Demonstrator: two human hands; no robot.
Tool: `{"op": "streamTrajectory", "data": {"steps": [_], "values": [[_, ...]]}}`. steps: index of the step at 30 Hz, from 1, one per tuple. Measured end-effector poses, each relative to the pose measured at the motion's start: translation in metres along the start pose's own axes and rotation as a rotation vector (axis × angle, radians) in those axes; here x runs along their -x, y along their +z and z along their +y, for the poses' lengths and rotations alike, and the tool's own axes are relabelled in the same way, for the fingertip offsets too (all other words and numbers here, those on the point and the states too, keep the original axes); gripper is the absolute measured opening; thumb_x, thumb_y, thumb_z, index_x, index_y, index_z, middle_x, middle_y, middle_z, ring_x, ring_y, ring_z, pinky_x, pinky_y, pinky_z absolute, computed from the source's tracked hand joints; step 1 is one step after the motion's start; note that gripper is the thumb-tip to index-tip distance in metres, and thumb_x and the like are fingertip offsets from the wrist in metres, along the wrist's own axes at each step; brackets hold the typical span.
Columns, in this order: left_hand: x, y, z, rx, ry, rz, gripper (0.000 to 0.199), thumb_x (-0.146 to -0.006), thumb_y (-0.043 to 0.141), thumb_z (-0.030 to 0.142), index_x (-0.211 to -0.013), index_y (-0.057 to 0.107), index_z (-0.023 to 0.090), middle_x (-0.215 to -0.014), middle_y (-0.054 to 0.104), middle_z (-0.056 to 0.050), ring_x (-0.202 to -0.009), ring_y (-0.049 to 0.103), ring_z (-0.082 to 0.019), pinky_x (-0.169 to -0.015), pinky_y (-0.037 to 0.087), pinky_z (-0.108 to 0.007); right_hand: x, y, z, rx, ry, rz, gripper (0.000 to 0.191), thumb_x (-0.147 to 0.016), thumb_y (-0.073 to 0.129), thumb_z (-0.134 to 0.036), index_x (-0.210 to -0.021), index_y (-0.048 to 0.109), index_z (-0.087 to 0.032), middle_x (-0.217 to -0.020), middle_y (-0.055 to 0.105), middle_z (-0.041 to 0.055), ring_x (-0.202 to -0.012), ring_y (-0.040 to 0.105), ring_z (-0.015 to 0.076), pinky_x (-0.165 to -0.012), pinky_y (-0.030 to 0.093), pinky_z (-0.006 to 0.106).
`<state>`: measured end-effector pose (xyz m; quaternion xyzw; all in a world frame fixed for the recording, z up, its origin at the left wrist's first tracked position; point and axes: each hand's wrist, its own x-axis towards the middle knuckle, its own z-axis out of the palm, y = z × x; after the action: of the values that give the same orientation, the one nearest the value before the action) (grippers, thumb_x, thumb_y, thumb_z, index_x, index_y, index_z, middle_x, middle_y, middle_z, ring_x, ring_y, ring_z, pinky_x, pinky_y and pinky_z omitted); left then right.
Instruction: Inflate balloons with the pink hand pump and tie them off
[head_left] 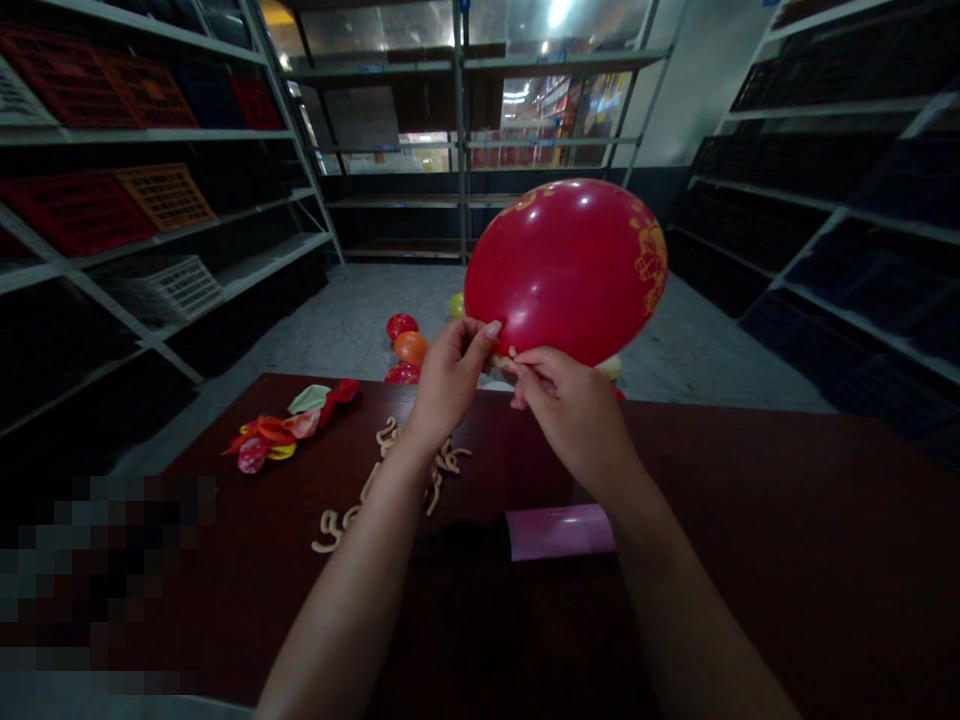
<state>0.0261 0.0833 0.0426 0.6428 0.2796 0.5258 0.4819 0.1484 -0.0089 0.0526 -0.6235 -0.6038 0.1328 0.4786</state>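
Note:
A large inflated red balloon with yellow printed figures is held above the far edge of the dark table. At its lower left end, my left hand pinches the balloon's neck. Close beside it, the fingers of my right hand are closed around a small beige tie at the neck; its exact shape is partly hidden by the fingers. Below my hands lies a pink cylinder with a dark end, partly covered by my right forearm. Several beige curled strips are scattered around my left forearm.
Deflated colored balloons lie at the table's left. On the floor beyond are inflated balloons, including an orange one. Shelves with red crates stand left, dark crates right, and a metal rack behind.

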Motion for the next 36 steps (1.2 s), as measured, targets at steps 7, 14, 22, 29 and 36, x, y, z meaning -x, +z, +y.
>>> {"op": "streamTrajectory", "data": {"steps": [7,14,22,29,36], "values": [[0.004,0.006,0.002,0.036,0.026,-0.049,0.02,-0.099,0.06,0.031,-0.082,0.057,0.019,-0.071,0.061,-0.001,-0.066,0.056,-0.011,-0.065,0.047,-0.024,-0.002,0.005,0.003,-0.165,0.035,-0.04,0.019,-0.091,0.059,-0.031,-0.098,0.073,-0.02,-0.068,0.071,-0.0001,-0.067,0.069,0.0161,-0.072,0.053,0.03],[0.01,0.015,0.009,0.105,0.01,-0.098,0.012,-0.097,0.059,0.028,-0.089,0.062,0.02,-0.084,0.066,-0.004,-0.076,0.062,-0.014,-0.07,0.052,-0.026,-0.004,0.009,0.001,-0.427,0.11,0.13,0.016,-0.088,0.063,-0.035,-0.089,0.071,-0.021,-0.063,0.066,-0.0016,-0.061,0.067,0.0159,-0.068,0.057,0.033],[0.014,0.023,0.011,0.135,0.037,-0.093,0.007,-0.093,0.067,0.026,-0.09,0.063,0.021,-0.084,0.067,-0.003,-0.073,0.064,-0.013,-0.064,0.051,-0.024,-0.008,0.011,0.007,-0.628,0.17,0.149,0.017,-0.083,0.064,-0.04,-0.089,0.065,-0.023,-0.061,0.06,-0.0046,-0.058,0.062,0.0132,-0.066,0.059,0.033],[0.014,0.02,0.007,0.141,0.033,-0.028,0.013,-0.091,0.072,0.03,-0.086,0.063,0.021,-0.079,0.065,-0.003,-0.066,0.06,-0.012,-0.061,0.05,-0.025,-0.007,0.009,0.003,-0.605,0.116,0.102,0.022,-0.086,0.064,-0.045,-0.087,0.068,-0.023,-0.061,0.061,-0.0038,-0.059,0.061,0.0136,-0.068,0.058,0.034],[0.008,0.013,0.006,0.262,-0.078,0.071,0.018,-0.091,0.07,0.034,-0.084,0.062,0.019,-0.078,0.066,-0.002,-0.067,0.061,-0.01,-0.067,0.053,-0.025,-0.001,0.003,-0.004,-0.217,0.014,0.083,0.02,-0.092,0.059,-0.036,-0.088,0.071,-0.021,-0.067,0.07,0.0002,-0.065,0.067,0.0154,-0.069,0.052,0.031]]}}
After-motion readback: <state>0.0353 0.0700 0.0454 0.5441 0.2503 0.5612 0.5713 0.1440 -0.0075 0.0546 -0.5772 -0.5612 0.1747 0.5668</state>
